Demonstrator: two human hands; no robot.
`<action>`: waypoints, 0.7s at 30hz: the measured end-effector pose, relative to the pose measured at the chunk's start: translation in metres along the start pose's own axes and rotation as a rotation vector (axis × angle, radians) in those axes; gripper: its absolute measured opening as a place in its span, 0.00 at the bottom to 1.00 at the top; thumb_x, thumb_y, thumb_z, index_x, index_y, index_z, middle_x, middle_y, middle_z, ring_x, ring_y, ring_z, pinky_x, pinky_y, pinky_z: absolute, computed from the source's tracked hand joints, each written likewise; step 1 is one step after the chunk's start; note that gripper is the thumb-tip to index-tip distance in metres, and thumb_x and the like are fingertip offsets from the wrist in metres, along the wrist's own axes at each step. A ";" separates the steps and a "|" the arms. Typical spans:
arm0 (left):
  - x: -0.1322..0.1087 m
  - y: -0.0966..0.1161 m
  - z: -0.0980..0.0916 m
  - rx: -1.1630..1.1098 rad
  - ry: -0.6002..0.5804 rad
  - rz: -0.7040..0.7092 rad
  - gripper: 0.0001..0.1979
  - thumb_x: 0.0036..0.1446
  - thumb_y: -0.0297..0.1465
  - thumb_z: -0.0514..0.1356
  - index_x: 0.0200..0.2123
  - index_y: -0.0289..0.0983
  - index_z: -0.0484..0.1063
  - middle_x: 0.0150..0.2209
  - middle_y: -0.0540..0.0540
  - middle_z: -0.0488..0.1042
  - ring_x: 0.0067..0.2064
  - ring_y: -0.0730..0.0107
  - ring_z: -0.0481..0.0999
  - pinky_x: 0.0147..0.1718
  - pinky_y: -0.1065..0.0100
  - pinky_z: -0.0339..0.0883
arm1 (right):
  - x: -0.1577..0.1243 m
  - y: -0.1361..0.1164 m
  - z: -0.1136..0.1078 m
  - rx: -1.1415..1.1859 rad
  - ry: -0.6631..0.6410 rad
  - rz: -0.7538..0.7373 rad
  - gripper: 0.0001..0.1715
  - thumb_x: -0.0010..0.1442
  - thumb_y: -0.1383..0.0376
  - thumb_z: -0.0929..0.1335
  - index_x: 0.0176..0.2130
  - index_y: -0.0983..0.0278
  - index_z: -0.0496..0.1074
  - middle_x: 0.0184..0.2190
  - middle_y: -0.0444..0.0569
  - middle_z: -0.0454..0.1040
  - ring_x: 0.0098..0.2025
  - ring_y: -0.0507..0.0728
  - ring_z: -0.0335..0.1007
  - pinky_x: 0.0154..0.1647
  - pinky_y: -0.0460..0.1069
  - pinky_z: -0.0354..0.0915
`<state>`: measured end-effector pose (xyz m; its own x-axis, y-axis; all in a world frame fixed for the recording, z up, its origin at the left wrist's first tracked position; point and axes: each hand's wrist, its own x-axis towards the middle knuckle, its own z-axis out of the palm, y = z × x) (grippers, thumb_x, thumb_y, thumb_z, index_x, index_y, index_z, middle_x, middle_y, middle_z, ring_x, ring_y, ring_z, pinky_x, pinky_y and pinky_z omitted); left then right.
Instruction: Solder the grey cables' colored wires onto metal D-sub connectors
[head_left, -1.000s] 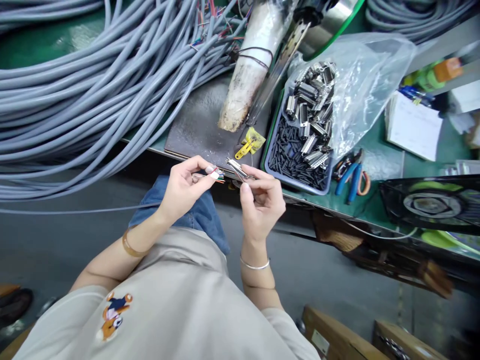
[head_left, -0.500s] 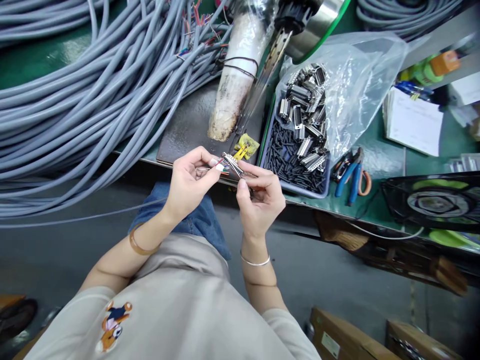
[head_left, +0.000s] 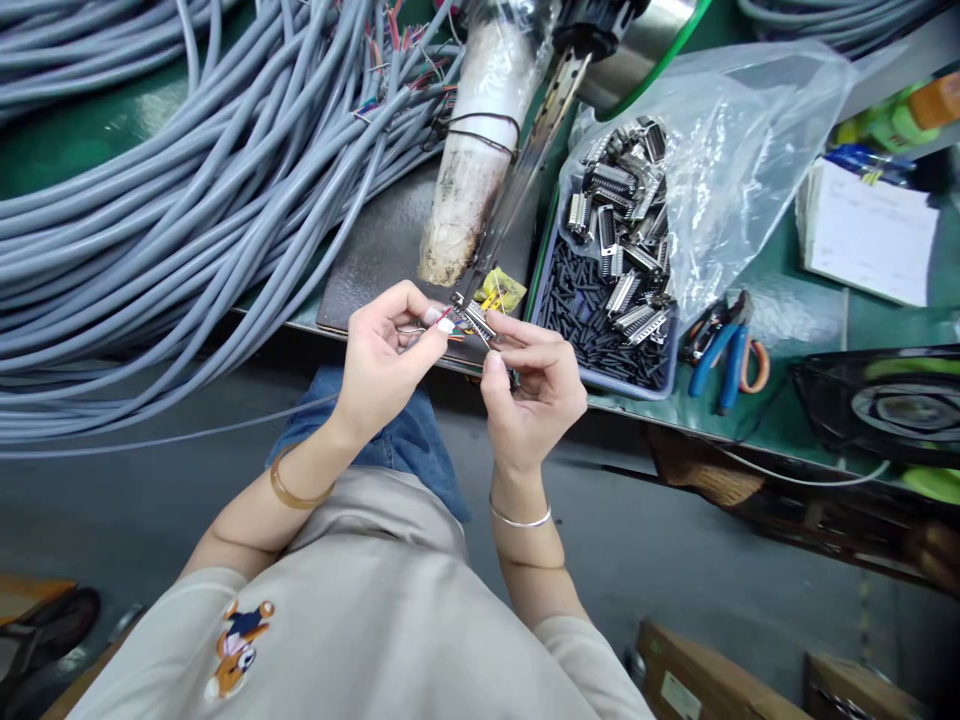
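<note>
The left hand (head_left: 396,338) is pinched on thin coloured wires (head_left: 454,336). The right hand (head_left: 531,390) has its thumb and fingers closed on the four o'clock end of a small metal connector (head_left: 475,318). The connector sits between the hands, with the wires at its nine o'clock; whether they touch is hard to tell. It looks light, hard and maybe slippery, so its ends seem best to hold. The wires look soft and bendy, so pinching near their tips should help.
</note>
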<state>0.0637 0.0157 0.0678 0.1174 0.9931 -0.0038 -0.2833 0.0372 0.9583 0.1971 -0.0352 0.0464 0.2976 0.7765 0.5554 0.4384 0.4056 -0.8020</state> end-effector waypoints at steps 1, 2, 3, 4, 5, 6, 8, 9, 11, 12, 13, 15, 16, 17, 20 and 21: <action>0.000 0.000 0.000 -0.007 -0.004 -0.005 0.11 0.52 0.28 0.68 0.26 0.37 0.67 0.29 0.51 0.74 0.29 0.77 0.72 0.27 0.76 0.65 | 0.000 0.000 0.000 -0.002 0.001 0.004 0.05 0.64 0.68 0.71 0.36 0.59 0.70 0.47 0.49 0.82 0.49 0.58 0.81 0.48 0.56 0.79; 0.000 0.000 0.000 -0.011 -0.007 -0.013 0.11 0.53 0.29 0.69 0.26 0.37 0.67 0.30 0.50 0.75 0.29 0.78 0.72 0.26 0.76 0.65 | 0.000 0.000 0.000 -0.006 0.000 0.008 0.05 0.64 0.68 0.70 0.36 0.59 0.70 0.47 0.49 0.82 0.48 0.58 0.81 0.47 0.56 0.80; -0.001 0.000 -0.001 -0.013 -0.009 -0.023 0.11 0.53 0.29 0.69 0.26 0.37 0.68 0.30 0.50 0.76 0.28 0.79 0.71 0.24 0.76 0.64 | 0.001 0.000 0.000 -0.010 0.000 0.013 0.05 0.64 0.67 0.70 0.36 0.59 0.69 0.47 0.49 0.82 0.48 0.58 0.82 0.47 0.57 0.80; -0.001 0.001 -0.001 -0.012 -0.009 -0.031 0.11 0.53 0.29 0.69 0.26 0.37 0.68 0.31 0.50 0.76 0.27 0.79 0.71 0.23 0.77 0.63 | 0.001 0.000 0.000 -0.011 -0.001 0.016 0.05 0.65 0.67 0.70 0.36 0.59 0.69 0.46 0.49 0.82 0.48 0.59 0.82 0.47 0.57 0.80; -0.001 0.001 -0.001 -0.011 -0.007 -0.034 0.11 0.53 0.30 0.69 0.26 0.37 0.68 0.32 0.50 0.77 0.26 0.80 0.70 0.23 0.77 0.63 | 0.001 0.000 0.000 -0.007 0.000 0.016 0.05 0.65 0.67 0.70 0.36 0.59 0.69 0.46 0.49 0.82 0.48 0.59 0.82 0.47 0.57 0.80; -0.001 0.002 -0.001 -0.011 -0.006 -0.031 0.11 0.53 0.29 0.69 0.26 0.37 0.69 0.32 0.50 0.77 0.25 0.81 0.70 0.22 0.77 0.62 | 0.001 0.000 0.000 0.002 0.000 0.016 0.05 0.65 0.67 0.70 0.36 0.59 0.69 0.46 0.49 0.82 0.48 0.59 0.82 0.47 0.57 0.80; -0.001 0.002 -0.001 -0.017 -0.006 -0.026 0.11 0.52 0.29 0.69 0.26 0.37 0.69 0.32 0.50 0.77 0.25 0.81 0.69 0.22 0.77 0.61 | 0.001 0.000 0.000 0.023 0.001 0.014 0.05 0.65 0.67 0.70 0.37 0.59 0.69 0.46 0.48 0.82 0.48 0.58 0.82 0.46 0.57 0.80; -0.001 0.003 0.000 -0.016 -0.003 -0.025 0.11 0.52 0.29 0.69 0.26 0.37 0.69 0.32 0.50 0.77 0.25 0.81 0.69 0.22 0.77 0.61 | 0.002 0.000 0.000 0.029 -0.001 0.015 0.05 0.64 0.67 0.71 0.37 0.59 0.69 0.46 0.48 0.82 0.48 0.58 0.82 0.46 0.56 0.80; -0.001 0.003 0.000 -0.004 0.005 -0.031 0.12 0.52 0.30 0.70 0.26 0.37 0.68 0.31 0.50 0.77 0.25 0.81 0.69 0.22 0.77 0.61 | 0.002 0.000 -0.001 0.025 -0.007 0.019 0.05 0.65 0.67 0.70 0.37 0.59 0.69 0.46 0.49 0.82 0.48 0.59 0.82 0.46 0.57 0.80; -0.001 0.003 0.000 0.006 0.009 -0.036 0.12 0.52 0.31 0.70 0.26 0.37 0.68 0.31 0.50 0.77 0.25 0.81 0.69 0.22 0.77 0.61 | 0.002 0.000 -0.001 0.019 -0.011 0.019 0.05 0.65 0.67 0.70 0.37 0.59 0.69 0.46 0.49 0.82 0.48 0.59 0.82 0.46 0.57 0.80; -0.001 0.002 0.001 0.014 0.011 -0.038 0.12 0.52 0.31 0.70 0.26 0.37 0.68 0.31 0.50 0.76 0.25 0.81 0.69 0.22 0.77 0.61 | 0.002 0.001 -0.001 0.013 -0.012 0.017 0.05 0.65 0.66 0.70 0.37 0.59 0.69 0.46 0.49 0.82 0.49 0.59 0.81 0.46 0.58 0.80; -0.001 0.002 0.001 0.025 0.012 -0.034 0.13 0.52 0.31 0.70 0.26 0.36 0.68 0.31 0.50 0.76 0.25 0.81 0.69 0.22 0.77 0.61 | 0.002 0.001 -0.001 0.006 -0.014 0.012 0.05 0.65 0.66 0.70 0.37 0.59 0.69 0.46 0.49 0.82 0.49 0.60 0.81 0.46 0.58 0.79; -0.001 0.002 0.001 0.028 0.012 -0.027 0.12 0.52 0.31 0.70 0.26 0.36 0.68 0.31 0.50 0.77 0.25 0.81 0.69 0.22 0.77 0.61 | 0.002 0.001 0.000 0.005 -0.013 0.011 0.05 0.65 0.66 0.70 0.37 0.59 0.69 0.46 0.49 0.82 0.49 0.60 0.81 0.46 0.58 0.79; -0.001 0.002 0.001 0.028 0.013 -0.019 0.12 0.52 0.30 0.69 0.26 0.36 0.68 0.31 0.50 0.77 0.26 0.81 0.70 0.22 0.77 0.61 | 0.002 0.000 0.000 0.004 -0.012 0.013 0.05 0.65 0.66 0.70 0.36 0.59 0.69 0.46 0.49 0.82 0.49 0.59 0.81 0.46 0.57 0.79; -0.001 0.004 0.001 0.019 0.011 -0.005 0.10 0.53 0.28 0.68 0.26 0.36 0.68 0.31 0.50 0.77 0.26 0.81 0.71 0.23 0.77 0.62 | 0.003 -0.001 0.001 0.015 -0.006 0.016 0.05 0.64 0.67 0.70 0.36 0.59 0.69 0.47 0.49 0.82 0.49 0.59 0.81 0.45 0.56 0.79; 0.000 0.005 0.002 0.015 0.011 -0.004 0.10 0.53 0.27 0.68 0.26 0.36 0.69 0.31 0.50 0.77 0.26 0.81 0.71 0.23 0.77 0.62 | 0.004 -0.001 0.001 0.017 -0.006 0.013 0.05 0.64 0.67 0.71 0.37 0.59 0.70 0.47 0.49 0.82 0.49 0.59 0.81 0.45 0.56 0.79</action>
<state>0.0638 0.0153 0.0727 0.1079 0.9941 -0.0110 -0.2689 0.0399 0.9623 0.1968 -0.0322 0.0493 0.2981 0.7849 0.5432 0.4197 0.4033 -0.8131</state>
